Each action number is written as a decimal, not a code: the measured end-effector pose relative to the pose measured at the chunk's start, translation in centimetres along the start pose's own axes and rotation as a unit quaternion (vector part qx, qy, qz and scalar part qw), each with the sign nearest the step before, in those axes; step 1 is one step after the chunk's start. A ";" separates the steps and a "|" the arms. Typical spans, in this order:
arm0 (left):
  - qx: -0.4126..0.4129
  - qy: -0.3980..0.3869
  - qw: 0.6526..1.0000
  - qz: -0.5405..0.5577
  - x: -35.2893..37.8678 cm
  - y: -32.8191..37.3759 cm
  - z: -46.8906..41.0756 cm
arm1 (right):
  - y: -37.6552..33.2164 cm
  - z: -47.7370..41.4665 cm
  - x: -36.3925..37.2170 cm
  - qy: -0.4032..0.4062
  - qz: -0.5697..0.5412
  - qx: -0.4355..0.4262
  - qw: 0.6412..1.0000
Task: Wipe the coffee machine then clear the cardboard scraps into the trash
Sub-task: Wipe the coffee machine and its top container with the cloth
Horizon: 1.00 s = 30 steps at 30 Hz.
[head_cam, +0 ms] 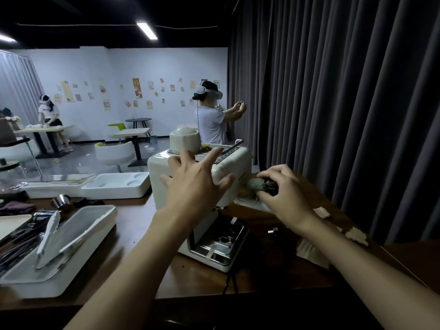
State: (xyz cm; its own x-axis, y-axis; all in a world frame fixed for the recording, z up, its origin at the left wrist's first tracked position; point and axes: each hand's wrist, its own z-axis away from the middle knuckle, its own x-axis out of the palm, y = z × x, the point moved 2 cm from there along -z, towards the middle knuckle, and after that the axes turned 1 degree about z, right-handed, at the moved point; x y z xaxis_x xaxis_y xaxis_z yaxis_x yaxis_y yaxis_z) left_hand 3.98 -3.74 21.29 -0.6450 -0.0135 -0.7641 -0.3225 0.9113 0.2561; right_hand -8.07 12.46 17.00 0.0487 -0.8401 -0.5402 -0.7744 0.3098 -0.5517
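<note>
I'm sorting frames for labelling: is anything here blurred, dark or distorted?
Head view: the left hand and the cloth in the right hand are motion-smeared at the coffee machine; the ceiling light blows out; the frame's corners fall dark; the curtain folds bow from wide-angle distortion.

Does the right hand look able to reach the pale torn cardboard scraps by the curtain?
Probably yes: the cardboard scraps lie unobstructed beside the right hand, though it grips a greenish cloth.
</note>
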 end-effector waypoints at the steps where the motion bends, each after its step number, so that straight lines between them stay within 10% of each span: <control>1: -0.002 -0.002 1.000 0.010 0.2 0.2 0.3 | -0.1 0.2 0.3 -0.011 0.009 -0.002 1.000; 8: 0.019 0.014 0.980 0.198 0.6 -0.6 -0.5 | 0.2 0.9 0.9 -0.080 0.032 -0.003 0.996; 17: 0.078 -0.055 0.939 0.331 0.2 -5.0 -2.2 | -0.7 0.0 -0.6 0.083 -0.091 -0.018 0.992; 30: 0.087 -0.044 0.945 0.311 1.9 -6.3 -2.0 | -1.5 -1.7 0.8 0.210 0.078 -0.103 0.969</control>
State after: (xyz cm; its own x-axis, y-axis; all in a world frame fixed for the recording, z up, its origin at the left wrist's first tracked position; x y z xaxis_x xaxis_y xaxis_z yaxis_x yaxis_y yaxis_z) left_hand 3.38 -10.30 19.36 -0.6092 0.5750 -0.5461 0.2237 0.7853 0.5774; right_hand -7.97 10.61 18.48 -0.3070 -0.9107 -0.2764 -0.8633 0.3887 -0.3218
